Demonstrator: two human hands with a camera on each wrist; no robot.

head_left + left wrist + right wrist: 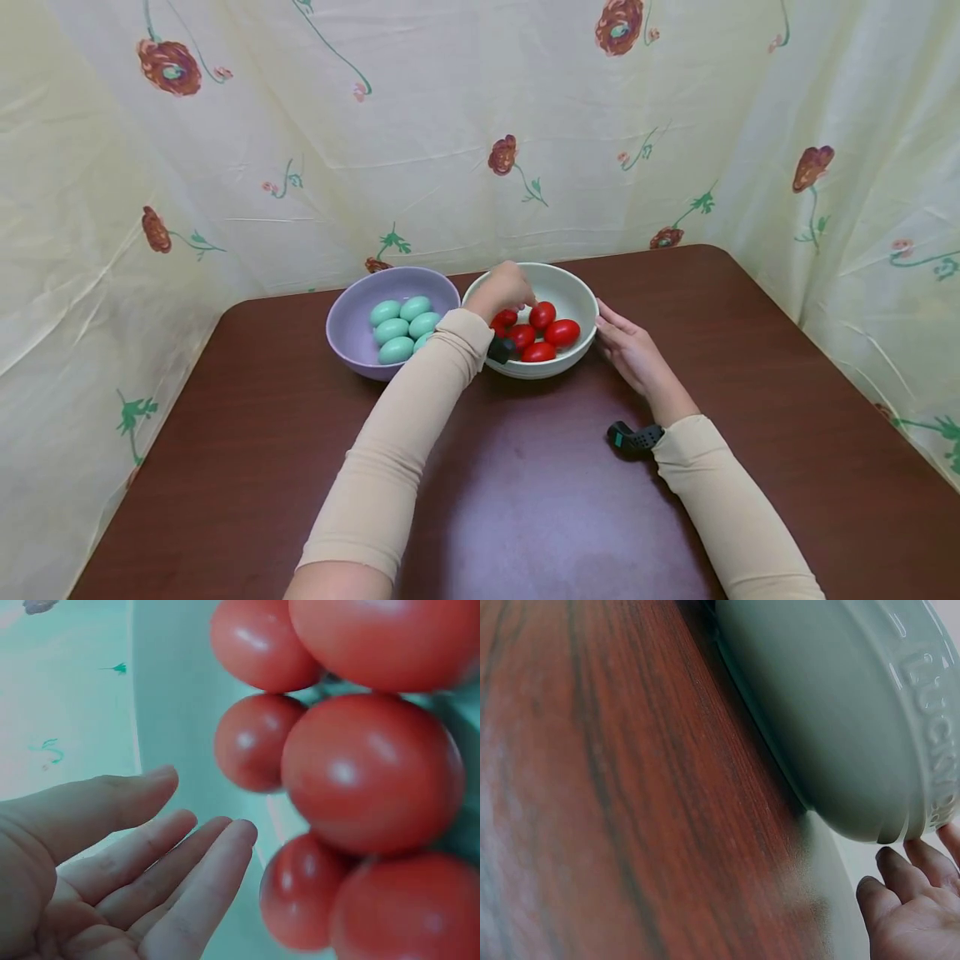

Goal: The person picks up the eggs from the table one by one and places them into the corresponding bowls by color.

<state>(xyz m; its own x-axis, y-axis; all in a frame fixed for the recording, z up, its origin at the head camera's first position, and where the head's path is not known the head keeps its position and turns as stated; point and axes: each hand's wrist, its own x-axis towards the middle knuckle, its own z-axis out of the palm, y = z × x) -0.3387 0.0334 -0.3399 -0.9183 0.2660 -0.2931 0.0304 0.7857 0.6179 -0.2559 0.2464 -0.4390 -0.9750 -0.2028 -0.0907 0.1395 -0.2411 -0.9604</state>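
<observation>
My left hand [504, 290] reaches into the pale green bowl [573, 292], over several glossy red eggs [562, 333]. In the left wrist view its thumb and fingers [199, 900] are spread apart with nothing between them, beside the red eggs [375, 772]. Against the right side of the same bowl rests my right hand [630, 354]. The right wrist view has its fingertips touching the bowl's outer wall [817, 727], just under the raised lettering. To the left stands a purple bowl [348, 333] holding several mint-green eggs [392, 331], partly hidden by my left sleeve.
Both bowls stand close together near the back of a dark brown wooden table [247, 467]. A floral curtain [420, 150] hangs behind the table and along its sides. A black band [637, 439] is on my right wrist.
</observation>
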